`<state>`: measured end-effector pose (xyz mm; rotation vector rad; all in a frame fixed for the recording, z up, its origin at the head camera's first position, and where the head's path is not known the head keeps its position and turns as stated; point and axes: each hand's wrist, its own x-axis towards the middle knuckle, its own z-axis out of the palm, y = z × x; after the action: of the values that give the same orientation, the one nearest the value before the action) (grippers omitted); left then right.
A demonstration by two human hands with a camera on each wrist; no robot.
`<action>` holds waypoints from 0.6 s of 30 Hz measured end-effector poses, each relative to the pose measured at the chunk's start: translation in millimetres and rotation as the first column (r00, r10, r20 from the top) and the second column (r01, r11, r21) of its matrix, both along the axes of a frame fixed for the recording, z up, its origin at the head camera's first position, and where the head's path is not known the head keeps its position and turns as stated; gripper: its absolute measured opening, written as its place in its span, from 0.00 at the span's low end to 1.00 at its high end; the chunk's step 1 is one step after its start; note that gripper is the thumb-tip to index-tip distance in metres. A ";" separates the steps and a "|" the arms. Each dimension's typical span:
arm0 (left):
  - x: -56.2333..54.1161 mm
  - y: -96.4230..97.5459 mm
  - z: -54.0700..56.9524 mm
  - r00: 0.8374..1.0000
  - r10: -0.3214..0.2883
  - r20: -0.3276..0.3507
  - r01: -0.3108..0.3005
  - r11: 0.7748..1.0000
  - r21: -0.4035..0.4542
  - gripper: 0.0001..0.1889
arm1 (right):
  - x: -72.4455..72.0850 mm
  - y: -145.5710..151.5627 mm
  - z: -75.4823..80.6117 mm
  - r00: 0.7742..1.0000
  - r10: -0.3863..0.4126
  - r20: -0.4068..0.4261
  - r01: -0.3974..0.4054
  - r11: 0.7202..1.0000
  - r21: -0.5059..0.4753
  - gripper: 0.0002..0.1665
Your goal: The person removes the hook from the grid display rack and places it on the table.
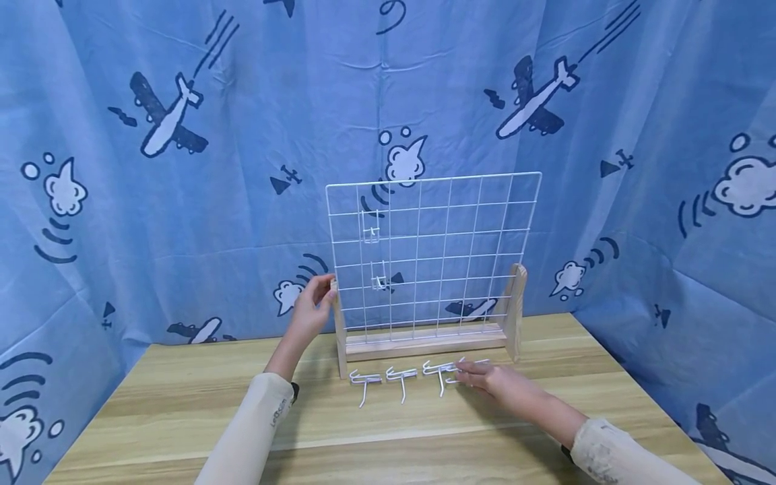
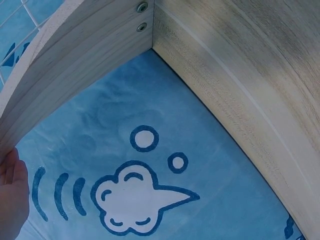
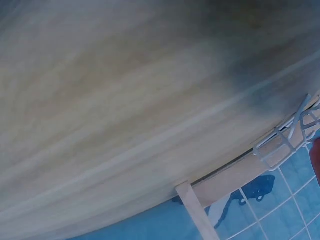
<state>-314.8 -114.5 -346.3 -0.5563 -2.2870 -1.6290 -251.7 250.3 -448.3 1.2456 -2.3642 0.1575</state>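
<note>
A white wire grid panel (image 1: pixel 433 256) stands upright in a wooden stand (image 1: pixel 514 313). My left hand (image 1: pixel 314 303) holds the top of the stand's left post, its fingers curled at the edge; in the left wrist view part of that hand (image 2: pixel 12 195) meets the curved wood. Two white wire hooks hang on the grid's left side, an upper hook (image 1: pixel 371 232) and a lower hook (image 1: pixel 378 281). Several more white hooks (image 1: pixel 403 382) lie in a row before the stand. Over the rightmost ones, my right hand (image 1: pixel 500 384) reaches with fairly straight fingers, partly hiding them.
The wooden tabletop (image 1: pixel 339 444) extends in front of the stand and to both sides. A blue curtain (image 1: pixel 291 101) printed with planes and clouds hangs close behind and around the table.
</note>
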 end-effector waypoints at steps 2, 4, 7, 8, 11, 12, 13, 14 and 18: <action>-9.6 -1.1 -7.9 1.000 -0.002 -0.004 0.002 1.000 0.009 0.18 | -0.2 0.6 -0.7 1.000 0.000 0.026 0.000 1.000 0.007 0.19; -19.0 -2.4 -15.9 1.000 -0.003 -0.010 0.004 1.000 0.013 0.18 | -0.5 1.1 -2.1 0.999 0.002 0.041 -0.002 1.000 0.013 0.18; -32.6 -4.3 -27.8 1.000 0.001 -0.012 -0.001 1.000 0.020 0.18 | -2.2 1.9 -4.5 0.999 0.018 0.036 -0.018 1.000 0.016 0.17; -33.0 -4.5 -28.5 1.000 0.003 -0.016 -0.003 1.000 0.019 0.18 | -2.4 1.9 -4.5 0.999 0.019 0.035 -0.020 1.000 0.016 0.16; -32.9 -4.6 -28.8 1.000 0.008 -0.015 -0.008 1.000 0.022 0.18 | -2.1 1.0 -4.2 0.999 0.021 0.036 -0.022 1.000 0.019 0.15; -32.9 -4.7 -28.9 1.000 0.009 -0.016 -0.009 1.000 0.021 0.18 | -2.1 0.7 -4.3 0.999 0.024 0.033 -0.024 1.000 0.018 0.15; -32.6 -4.7 -28.8 1.000 0.009 -0.017 -0.009 1.000 0.023 0.18 | -2.0 0.3 -4.4 0.999 0.028 0.029 -0.028 0.999 0.016 0.16; -32.3 -4.7 -28.6 1.000 0.011 -0.017 -0.010 1.000 0.020 0.18 | -2.1 0.1 -4.5 0.999 0.029 0.024 -0.029 0.999 0.016 0.16; -31.7 -4.7 -27.6 1.000 0.010 -0.018 -0.010 1.000 0.013 0.18 | -2.3 -1.6 -4.9 1.000 0.031 0.000 -0.031 0.999 0.021 0.16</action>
<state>-346.6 -119.2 -373.9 -0.5533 -2.2608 -1.6267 -254.0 248.6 -453.2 1.2921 -2.3527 0.1428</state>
